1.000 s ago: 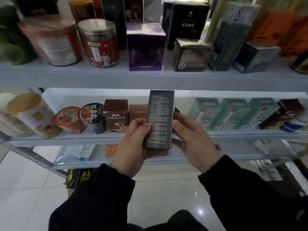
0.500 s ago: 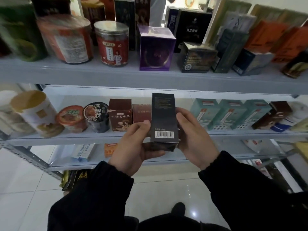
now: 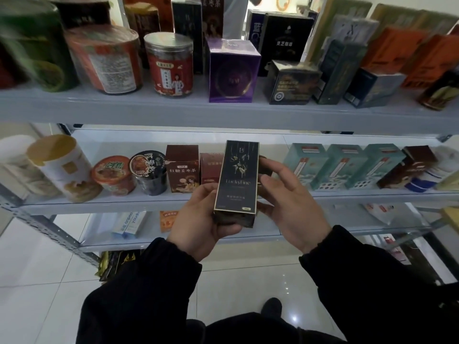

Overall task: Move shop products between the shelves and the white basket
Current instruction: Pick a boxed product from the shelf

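Now turned front-face to me, the black box (image 3: 237, 181) hangs before the middle shelf (image 3: 124, 204), my left hand (image 3: 198, 219) gripping its base, my right hand (image 3: 290, 209) curled round its edge; slackening during shelving could drop it.

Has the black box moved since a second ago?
Yes: the black box has been turned to show its front face, but is still in front of the small maroon box.

- Three teal boxes (image 3: 344, 167).
- Two noodle cups (image 3: 113, 175).
- Two brown-red boxes (image 3: 182, 171).
- One purple box (image 3: 233, 73).
- One tall black box (image 3: 237, 180).
- Probably two red jars (image 3: 170, 63); the left one is blurred.
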